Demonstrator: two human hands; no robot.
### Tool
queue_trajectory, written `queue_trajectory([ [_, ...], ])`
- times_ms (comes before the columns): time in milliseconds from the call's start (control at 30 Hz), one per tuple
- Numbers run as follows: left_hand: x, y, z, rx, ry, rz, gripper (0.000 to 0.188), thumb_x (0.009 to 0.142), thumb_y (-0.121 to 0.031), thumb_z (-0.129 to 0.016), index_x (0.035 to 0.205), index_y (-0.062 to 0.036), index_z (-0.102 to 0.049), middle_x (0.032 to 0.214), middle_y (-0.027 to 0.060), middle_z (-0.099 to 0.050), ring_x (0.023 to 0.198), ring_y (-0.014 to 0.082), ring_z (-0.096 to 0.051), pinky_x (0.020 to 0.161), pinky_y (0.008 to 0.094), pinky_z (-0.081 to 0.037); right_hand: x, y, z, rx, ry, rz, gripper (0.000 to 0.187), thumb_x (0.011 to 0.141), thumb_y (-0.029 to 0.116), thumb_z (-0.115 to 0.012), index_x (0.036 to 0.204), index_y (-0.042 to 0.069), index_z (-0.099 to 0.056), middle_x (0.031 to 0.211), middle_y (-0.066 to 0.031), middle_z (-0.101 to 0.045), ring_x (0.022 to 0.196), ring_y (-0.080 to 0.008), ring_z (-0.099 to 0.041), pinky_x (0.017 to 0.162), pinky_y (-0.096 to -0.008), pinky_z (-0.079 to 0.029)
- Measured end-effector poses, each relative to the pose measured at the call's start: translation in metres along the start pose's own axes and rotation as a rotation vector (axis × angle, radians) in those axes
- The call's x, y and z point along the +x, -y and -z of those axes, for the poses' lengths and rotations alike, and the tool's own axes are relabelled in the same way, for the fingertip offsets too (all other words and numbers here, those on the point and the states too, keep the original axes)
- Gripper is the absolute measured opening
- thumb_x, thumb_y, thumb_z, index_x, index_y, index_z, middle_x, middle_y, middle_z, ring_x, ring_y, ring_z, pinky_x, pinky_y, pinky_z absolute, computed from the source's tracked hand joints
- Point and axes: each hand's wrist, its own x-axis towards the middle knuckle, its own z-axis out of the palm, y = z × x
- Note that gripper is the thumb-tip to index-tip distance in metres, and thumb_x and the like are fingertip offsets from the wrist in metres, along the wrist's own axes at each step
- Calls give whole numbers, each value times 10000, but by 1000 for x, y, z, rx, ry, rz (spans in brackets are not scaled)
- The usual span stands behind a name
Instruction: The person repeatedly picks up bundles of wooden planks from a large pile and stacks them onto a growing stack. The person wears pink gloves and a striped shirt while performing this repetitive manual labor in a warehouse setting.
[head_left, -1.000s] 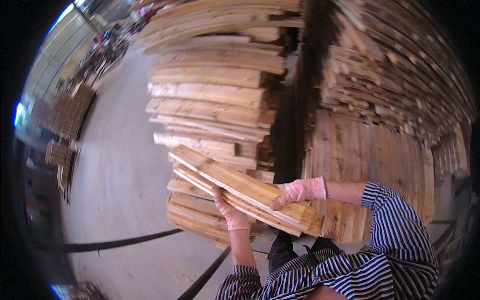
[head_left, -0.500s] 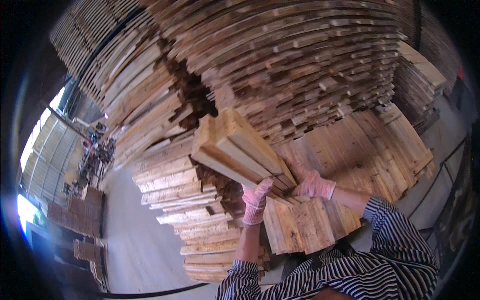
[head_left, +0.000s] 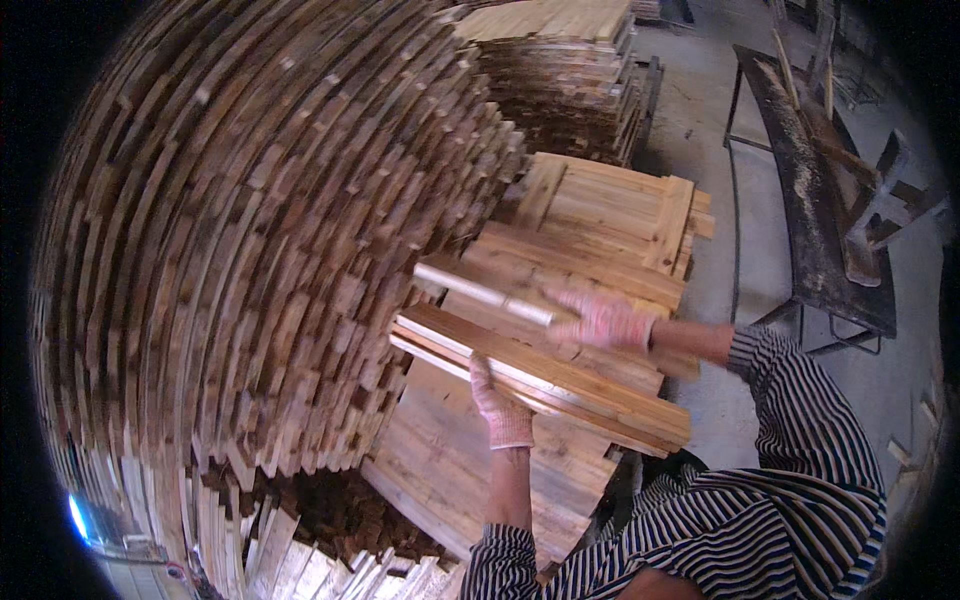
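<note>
My left hand point(head_left: 503, 408), in a pinkish work glove, grips a small bundle of wooden planks point(head_left: 560, 378) from the near side, with its thumb over the top. Just beyond the bundle, my right hand point(head_left: 608, 322), gloved alike and blurred, has hold of a single wooden plank point(head_left: 485, 288). That plank is apart from the bundle along its left part. Both loads are above a low stack of flat boards point(head_left: 465, 440), whose upper layer runs away from me.
A tall stack of planks point(head_left: 250, 240) rises close on the left. Crosswise boards point(head_left: 600, 205) lie at the far end of the low stack, with another board stack point(head_left: 560, 75) behind. To the right stands a dark metal bench point(head_left: 805, 210) bearing sawdust and wood pieces.
My view has swung to the right. The bundle, earlier upright between both hands, is now lying nearly level in my left hand, and one plank has come away in my right hand.
</note>
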Motion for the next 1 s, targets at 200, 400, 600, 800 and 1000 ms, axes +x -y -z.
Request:
queue_trajectory([
  [200,35,61,-50,85,-184,58,622,901,-510,-648,1367,-114,-534,1377,42,-551,1254,250,-505,1093,448,-387,75,-141,93,-327,48,-276,667,887,508,-625,1444,174,-472,1276,-225,-585,1133,-392,-599,942,-473,-502],
  [400,76,83,-56,112,-228,62,665,887,-537,-639,1401,-135,-509,1444,55,-499,1294,296,-474,1113,469,-369,99,-142,73,-566,288,-269,630,915,628,-494,1314,142,-540,1174,-253,-580,1108,-433,-584,890,-531,-489],
  [600,102,111,-139,43,-79,164,701,928,-590,-541,1443,-125,-441,1425,105,-484,1267,291,-502,1080,464,-427,35,-86,81,-43,248,-191,855,874,723,-503,1507,157,-405,1316,-270,-534,1247,-414,-523,1012,-473,-443],
  [800,145,130,-114,-26,13,204,672,903,-597,-535,1394,-138,-521,1424,68,-516,1226,296,-520,1093,500,-382,93,-174,122,-167,150,-261,757,853,632,-582,1478,220,-468,1363,-278,-522,1260,-402,-523,1024,-456,-440],
  [1000,161,164,-117,39,-28,118,698,946,-564,-509,1460,-97,-437,1455,130,-475,1308,334,-473,1105,502,-401,105,-266,112,-377,32,-216,623,919,559,-503,1435,209,-507,1457,-215,-470,1373,-430,-405,1033,-588,-425],
])
